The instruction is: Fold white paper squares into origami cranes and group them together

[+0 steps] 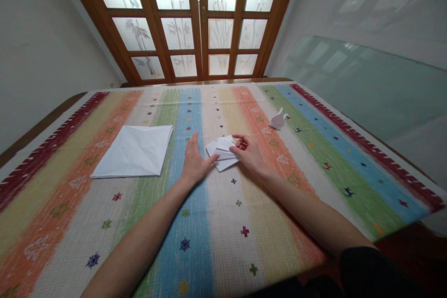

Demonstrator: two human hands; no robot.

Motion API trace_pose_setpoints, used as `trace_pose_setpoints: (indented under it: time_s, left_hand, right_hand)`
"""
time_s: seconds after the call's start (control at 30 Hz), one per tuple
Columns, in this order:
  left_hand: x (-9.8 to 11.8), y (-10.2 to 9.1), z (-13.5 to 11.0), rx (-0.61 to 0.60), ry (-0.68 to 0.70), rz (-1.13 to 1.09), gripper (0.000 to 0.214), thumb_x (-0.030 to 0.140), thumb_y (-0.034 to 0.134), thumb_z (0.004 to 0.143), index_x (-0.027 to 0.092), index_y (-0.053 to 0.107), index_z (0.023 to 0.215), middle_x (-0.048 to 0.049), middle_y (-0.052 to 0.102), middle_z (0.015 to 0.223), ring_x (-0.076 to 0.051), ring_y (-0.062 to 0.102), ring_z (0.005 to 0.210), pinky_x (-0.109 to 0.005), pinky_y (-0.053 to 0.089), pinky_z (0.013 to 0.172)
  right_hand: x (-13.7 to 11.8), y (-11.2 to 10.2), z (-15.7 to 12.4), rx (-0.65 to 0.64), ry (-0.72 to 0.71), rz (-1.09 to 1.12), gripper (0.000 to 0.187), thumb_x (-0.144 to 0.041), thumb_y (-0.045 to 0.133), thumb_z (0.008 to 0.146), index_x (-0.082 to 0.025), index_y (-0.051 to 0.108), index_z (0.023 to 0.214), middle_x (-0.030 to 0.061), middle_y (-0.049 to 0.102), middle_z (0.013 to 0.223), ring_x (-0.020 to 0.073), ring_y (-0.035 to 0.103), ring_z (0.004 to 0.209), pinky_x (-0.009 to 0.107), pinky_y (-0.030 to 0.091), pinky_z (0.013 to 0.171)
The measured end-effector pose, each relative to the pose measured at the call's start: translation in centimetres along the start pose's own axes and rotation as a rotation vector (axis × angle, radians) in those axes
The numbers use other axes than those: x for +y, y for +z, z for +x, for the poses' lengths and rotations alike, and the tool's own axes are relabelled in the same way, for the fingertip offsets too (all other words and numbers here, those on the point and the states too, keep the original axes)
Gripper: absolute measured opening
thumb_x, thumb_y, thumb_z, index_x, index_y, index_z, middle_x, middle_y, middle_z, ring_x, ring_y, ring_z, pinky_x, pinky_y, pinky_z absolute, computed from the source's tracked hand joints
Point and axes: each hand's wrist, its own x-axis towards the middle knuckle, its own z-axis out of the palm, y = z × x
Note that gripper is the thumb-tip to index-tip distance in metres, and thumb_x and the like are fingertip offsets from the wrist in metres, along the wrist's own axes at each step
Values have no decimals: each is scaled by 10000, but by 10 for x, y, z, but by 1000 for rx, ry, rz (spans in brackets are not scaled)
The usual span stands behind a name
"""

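Note:
A small folded white paper (221, 152) lies in the middle of the striped tablecloth (216, 223). My left hand (194, 160) lies flat beside it, fingers stretched out, its thumb touching the paper's left edge. My right hand (247, 151) rests on the paper's right side with curled fingers pinching a fold.
A stack of creased white sheets (136, 150) lies to the left. A small finished folded paper figure (278, 120) stands at the back right. A wooden glazed door (199, 18) is behind the table, and a glass pane (366, 84) leans on the right wall.

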Motion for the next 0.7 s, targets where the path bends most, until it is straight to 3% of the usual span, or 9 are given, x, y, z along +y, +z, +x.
trace_pose_setpoints:
  time_s: [0.1,0.2,0.27,0.37,0.5,0.6,0.7]
  left_hand:
    - [5,7,-1,67,-249,-322,956,464,745,708,204,234,1472,-218,349,1494,-308,556,1204,-470,469,989]
    - [12,13,-4,56,-380,-584,890,395,740,720,203,276,1455,-211,400,1474,-272,604,1148,-406,507,944]
    - [15,15,-6,38,-387,-687,768,372,737,718,174,405,1381,-185,552,1350,-259,639,1084,-385,522,909]
    - [15,14,-9,45,-382,-727,518,392,752,683,127,618,1107,-121,715,1038,-242,684,919,-352,543,812]
    - [15,8,-9,85,-404,-742,431,372,790,617,125,667,948,-77,731,909,-209,682,793,-314,534,735]
    - [17,3,-8,32,-428,-775,467,352,820,565,124,671,944,-60,732,871,-194,672,736,-310,527,717]
    - [21,0,-8,-57,-414,-788,461,347,834,541,125,682,916,-46,726,824,-182,655,692,-301,520,692]
  right_hand:
    - [0,7,-7,112,-21,67,298,-316,650,676,-185,593,937,-27,496,720,119,498,630,261,424,598]
    - [1,15,-16,124,-28,82,293,-319,625,691,-194,571,951,-21,494,748,125,521,662,262,451,632]
    - [2,20,-24,48,-26,58,304,-295,624,687,-198,562,969,-17,502,769,127,537,670,263,468,640]
    - [0,24,-35,-60,-42,-38,318,-269,620,699,-200,561,1003,-8,519,788,130,532,652,272,479,624]
    - [-3,20,-37,114,-146,-170,458,-316,695,667,-208,533,1081,74,551,1006,192,555,850,347,502,760]
    - [-1,14,-30,101,-96,9,746,-355,742,608,-244,408,1266,111,510,1197,212,579,951,375,511,811]
    - [1,12,-26,-88,49,208,807,-373,744,599,-242,375,1305,73,595,1071,197,628,848,358,530,750]
